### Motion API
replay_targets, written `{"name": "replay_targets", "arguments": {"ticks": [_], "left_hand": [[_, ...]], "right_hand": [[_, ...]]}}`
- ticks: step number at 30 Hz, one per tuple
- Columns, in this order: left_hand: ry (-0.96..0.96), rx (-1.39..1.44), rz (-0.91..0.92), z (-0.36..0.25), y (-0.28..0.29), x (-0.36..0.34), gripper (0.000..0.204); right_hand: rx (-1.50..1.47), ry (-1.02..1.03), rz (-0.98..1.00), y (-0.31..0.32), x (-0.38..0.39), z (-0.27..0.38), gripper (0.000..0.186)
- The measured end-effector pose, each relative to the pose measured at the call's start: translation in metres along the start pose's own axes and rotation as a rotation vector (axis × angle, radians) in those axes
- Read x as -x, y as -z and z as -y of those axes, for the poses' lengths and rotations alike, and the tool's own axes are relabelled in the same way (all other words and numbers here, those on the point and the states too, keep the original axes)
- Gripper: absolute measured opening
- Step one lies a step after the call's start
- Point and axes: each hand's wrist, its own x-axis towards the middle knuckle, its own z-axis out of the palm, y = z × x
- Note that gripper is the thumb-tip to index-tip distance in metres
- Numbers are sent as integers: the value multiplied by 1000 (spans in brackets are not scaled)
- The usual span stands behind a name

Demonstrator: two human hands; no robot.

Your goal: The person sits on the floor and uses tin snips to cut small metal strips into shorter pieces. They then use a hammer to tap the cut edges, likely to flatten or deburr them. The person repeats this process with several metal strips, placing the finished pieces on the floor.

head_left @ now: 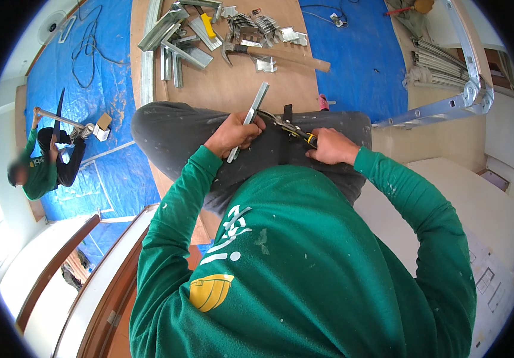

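My left hand (235,132) is closed round a short length of metal channel (258,102), which slants up and away over my lap. In my right hand (333,145) are the black and yellow handles of a pair of tin snips (296,130). The jaws of the snips point left and meet the channel beside my left fingertips; whether they bite into it is too small to tell. Both hands are above my grey trousers (173,128).
Ahead, a plywood board (239,77) bears cut metal channels (176,42), bent brackets (263,27) and a hammer (275,56). Blue sheeting (358,59) covers the floor. An aluminium ladder (430,110) stands at right. Far left, another person (45,158) handles a long pole.
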Motion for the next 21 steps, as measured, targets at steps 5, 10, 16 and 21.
{"name": "replay_targets", "arguments": {"ticks": [5,10,16,21], "left_hand": [[2,5,39,1,4,-4,16],[-13,-22,54,4,5,-5,15],[11,-54,72,-2,4,0,15],[18,-18,85,5,11,-6,14]], "right_hand": [[-67,13,9,-4,-1,-4,58],[-73,12,15,-4,-3,-3,63],[-44,44,-91,-12,-5,-5,63],[-52,3,-122,-25,-13,-12,64]]}}
